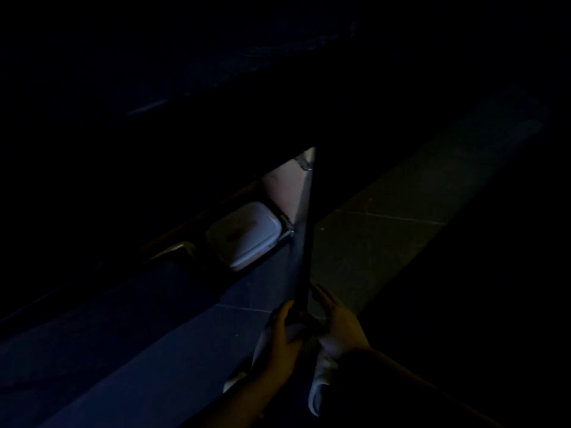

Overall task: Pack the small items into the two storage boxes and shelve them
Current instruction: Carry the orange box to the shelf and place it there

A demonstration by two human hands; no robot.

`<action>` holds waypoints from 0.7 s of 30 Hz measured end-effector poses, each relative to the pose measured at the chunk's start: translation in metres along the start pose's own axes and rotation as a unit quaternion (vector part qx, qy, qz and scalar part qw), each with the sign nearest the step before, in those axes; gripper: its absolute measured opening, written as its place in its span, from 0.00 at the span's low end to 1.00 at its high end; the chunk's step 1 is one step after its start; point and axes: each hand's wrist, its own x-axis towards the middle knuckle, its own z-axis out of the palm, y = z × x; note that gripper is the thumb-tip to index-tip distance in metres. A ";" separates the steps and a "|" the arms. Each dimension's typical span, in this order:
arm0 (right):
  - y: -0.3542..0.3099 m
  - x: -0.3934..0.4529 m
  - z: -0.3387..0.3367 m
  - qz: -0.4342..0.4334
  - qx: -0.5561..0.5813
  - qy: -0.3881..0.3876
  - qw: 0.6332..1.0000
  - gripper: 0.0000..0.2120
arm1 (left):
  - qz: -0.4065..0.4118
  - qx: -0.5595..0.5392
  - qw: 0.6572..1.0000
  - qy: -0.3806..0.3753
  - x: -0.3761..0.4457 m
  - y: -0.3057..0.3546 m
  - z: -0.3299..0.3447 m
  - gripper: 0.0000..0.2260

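Two hands, left hand [282, 335] and right hand [340, 327], seemingly grip one dark panel edge [304, 257]; one white box [247, 236] beyond.

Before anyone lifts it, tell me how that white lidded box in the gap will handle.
The white lidded box looks like rigid plastic with rounded corners, so probably stiff and fairly smooth to grip. It lies flat and low, so tipping or rolling seems unlikely. Its weight is unclear: the lid hides whatever is inside, and the frame is very dark.

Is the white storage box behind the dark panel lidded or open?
Lidded. The white box shows a closed, flat top with rounded corners; no contents are visible. The frame is very dark, so whether it is latched cannot be told.
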 end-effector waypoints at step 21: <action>-0.174 0.111 0.077 -0.100 -0.172 0.025 0.980 0.37 | -0.059 0.041 0.977 0.202 0.059 -0.016 -0.180 0.17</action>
